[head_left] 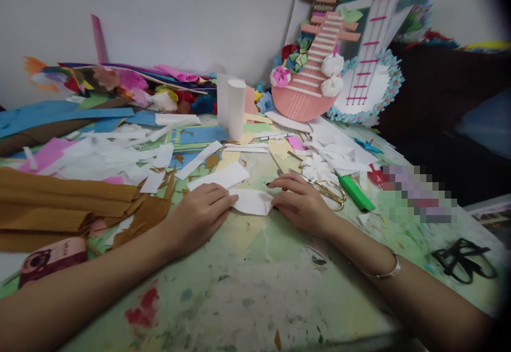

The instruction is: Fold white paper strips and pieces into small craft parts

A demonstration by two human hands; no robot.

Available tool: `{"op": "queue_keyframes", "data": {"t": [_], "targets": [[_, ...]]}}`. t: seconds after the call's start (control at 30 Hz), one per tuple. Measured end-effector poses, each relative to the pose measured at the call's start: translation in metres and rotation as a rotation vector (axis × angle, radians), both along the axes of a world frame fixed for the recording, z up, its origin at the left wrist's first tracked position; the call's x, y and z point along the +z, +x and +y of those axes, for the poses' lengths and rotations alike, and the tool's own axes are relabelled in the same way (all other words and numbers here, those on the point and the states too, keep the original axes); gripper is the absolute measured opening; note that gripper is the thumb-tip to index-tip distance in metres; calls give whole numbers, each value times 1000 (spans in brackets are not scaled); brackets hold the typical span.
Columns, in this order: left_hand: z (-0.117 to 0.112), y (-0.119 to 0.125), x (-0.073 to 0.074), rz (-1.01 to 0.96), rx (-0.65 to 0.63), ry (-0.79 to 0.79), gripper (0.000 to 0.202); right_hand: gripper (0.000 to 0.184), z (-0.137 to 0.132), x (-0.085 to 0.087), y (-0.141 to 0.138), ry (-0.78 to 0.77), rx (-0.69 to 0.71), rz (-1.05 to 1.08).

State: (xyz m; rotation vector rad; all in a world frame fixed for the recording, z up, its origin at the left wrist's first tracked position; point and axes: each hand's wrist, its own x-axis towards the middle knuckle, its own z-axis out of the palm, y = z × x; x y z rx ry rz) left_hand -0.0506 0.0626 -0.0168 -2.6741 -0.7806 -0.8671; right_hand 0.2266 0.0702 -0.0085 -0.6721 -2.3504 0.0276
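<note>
A small piece of white paper [252, 203] sits between my hands just above or on the paint-stained table, its right end creased. My left hand [199, 212] pinches its left end, fingers curled together. At the right end, the fingertips of my right hand [302, 204] grip the folded edge, while the index finger stretches forward; the thumb is mostly hidden. Just beyond the left fingers lies a white paper strip [219, 176]. Gold-handled scissors [333, 195] rest beside my right hand, near a white paper flower [317, 167] and a green cutter-like tool [356, 193].
Brown crepe paper [59, 200] and white scraps [107, 155] cover the left side. A white paper roll [236, 109] stands at the back. Paper-craft instruments, one pink [305, 93], lean on the wall. Black-framed glasses [465, 261] lie at right, a pink-and-maroon case [54, 260] at left.
</note>
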Motion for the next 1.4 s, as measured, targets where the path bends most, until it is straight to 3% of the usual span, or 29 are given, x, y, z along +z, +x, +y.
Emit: {"op": "queue_keyframes", "data": {"t": [0.47, 0.7, 0.9, 1.13, 1.4], "targets": [[4, -2, -3, -26, -10, -45, 20, 19, -2, 4, -1, 16, 18, -118], [6, -3, -2, -47, -1, 41, 18, 18, 2, 6, -2, 11, -16, -56], [9, -5, -3, -30, -8, 160, 20, 18, 6, 4, 2, -85, -31, 44], [9, -10, -3, -3, -24, 54, 18, 19, 8, 1, 6, -186, 0, -41], [8, -10, 0, -60, -38, -129, 19, 19, 3, 7, 2, -93, 56, -132]]}}
